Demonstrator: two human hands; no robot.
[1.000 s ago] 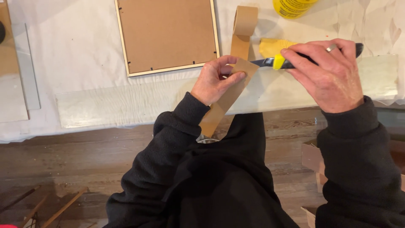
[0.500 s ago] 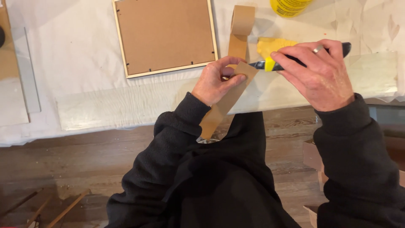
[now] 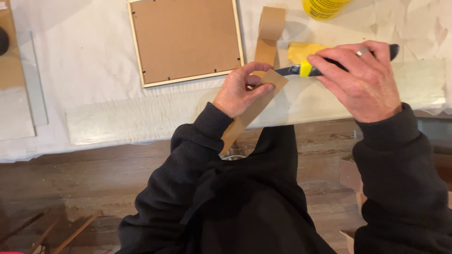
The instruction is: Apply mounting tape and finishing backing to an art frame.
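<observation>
My left hand [image 3: 240, 90] pinches a strip of brown paper tape [image 3: 252, 110] that hangs down over the table edge toward my lap. My right hand [image 3: 365, 80] grips a utility knife [image 3: 301, 70] with a blue and yellow handle, its tip pointing left at the top of the strip, right by my left fingers. Just behind stands the brown tape roll [image 3: 270, 28]. A wooden picture frame [image 3: 186, 40] lies face down at the back, its brown backing board showing.
White paper covers the table [image 3: 84, 61]. A sheet of glass [image 3: 141, 117] lies along the front edge. A yellow container [image 3: 325, 7] sits at the top. Another glass pane [image 3: 33, 80] lies at far left. Below is a wooden floor [image 3: 70, 188].
The strip now ends at my left fingers, apart from the tape roll. My right hand with the knife has shifted slightly left and up.
</observation>
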